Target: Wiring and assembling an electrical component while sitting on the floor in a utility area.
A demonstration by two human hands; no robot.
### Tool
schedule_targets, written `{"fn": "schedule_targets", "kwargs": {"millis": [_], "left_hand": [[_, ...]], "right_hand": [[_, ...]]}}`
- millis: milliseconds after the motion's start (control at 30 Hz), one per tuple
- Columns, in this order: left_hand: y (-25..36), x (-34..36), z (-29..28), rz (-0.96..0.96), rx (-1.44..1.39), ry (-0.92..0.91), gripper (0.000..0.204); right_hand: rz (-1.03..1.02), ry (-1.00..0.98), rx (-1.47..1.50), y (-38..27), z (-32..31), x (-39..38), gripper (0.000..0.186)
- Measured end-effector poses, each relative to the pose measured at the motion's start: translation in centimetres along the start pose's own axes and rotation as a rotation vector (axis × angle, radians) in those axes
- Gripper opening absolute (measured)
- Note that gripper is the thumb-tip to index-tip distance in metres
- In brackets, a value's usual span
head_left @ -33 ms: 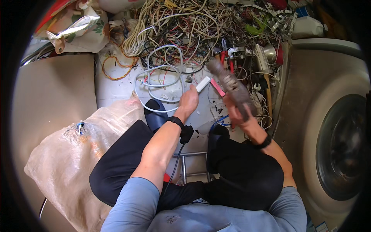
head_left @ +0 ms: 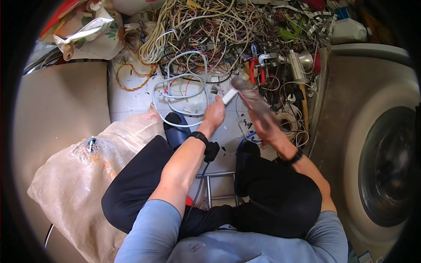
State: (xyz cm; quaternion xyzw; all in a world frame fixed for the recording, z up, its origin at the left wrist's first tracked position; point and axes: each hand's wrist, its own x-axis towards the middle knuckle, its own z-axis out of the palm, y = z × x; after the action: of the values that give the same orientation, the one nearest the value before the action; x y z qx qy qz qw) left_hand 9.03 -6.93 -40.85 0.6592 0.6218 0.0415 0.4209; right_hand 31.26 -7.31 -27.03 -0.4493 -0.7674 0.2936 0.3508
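My left hand (head_left: 214, 113) is closed around one end of a white rectangular block (head_left: 230, 96), holding it slanted over the floor. A pale blue-white cable (head_left: 207, 90) loops beside that hand. My right hand (head_left: 266, 128) is wrapped round a heavy, rusty brown hand tool (head_left: 255, 101), smeared by motion so its exact kind is unclear. The tool's far end is at the block's upper tip; whether they touch I cannot tell. Just behind it lie red-handled pliers (head_left: 253, 65).
A large tangle of wires (head_left: 215, 30) fills the back. A pale sack (head_left: 83, 184) bulges at the left. A washing-machine-like drum front (head_left: 388, 166) stands at the right. A metal-framed stool (head_left: 209, 188) is between my legs. An adjustable wrench (head_left: 290, 98) lies to the right.
My right hand has swung the rusty tool down and left, bringing its end to the white block's tip. My left hand and the block have stayed put.
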Motion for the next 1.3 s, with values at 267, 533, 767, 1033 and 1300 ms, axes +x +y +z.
{"fn": "schedule_targets", "kwargs": {"millis": [267,533,767,1033,1300], "left_hand": [[-5.7,-0.6,0.9,0.051,0.076,0.084,0.035],[0.3,0.7,0.1,0.018,0.011,0.053,0.035],[-3.7,-0.6,0.1,-0.085,0.001,0.078,0.023],[-2.4,-0.4,0.0,-0.054,0.04,0.067,0.022],[-2.9,-1.3,0.9,0.001,-0.063,0.083,0.023]], "right_hand": [[0.636,-0.344,0.048,-2.3,2.1,3.1,0.035],[0.041,-0.003,-0.18,0.0,-0.9,1.4,0.037],[0.612,-0.254,0.005,-2.0,0.4,3.7,0.03],[0.189,0.028,0.226,-4.2,-1.7,5.7,0.018],[1.08,-0.498,0.137,-1.2,0.8,1.4,0.039]]}}
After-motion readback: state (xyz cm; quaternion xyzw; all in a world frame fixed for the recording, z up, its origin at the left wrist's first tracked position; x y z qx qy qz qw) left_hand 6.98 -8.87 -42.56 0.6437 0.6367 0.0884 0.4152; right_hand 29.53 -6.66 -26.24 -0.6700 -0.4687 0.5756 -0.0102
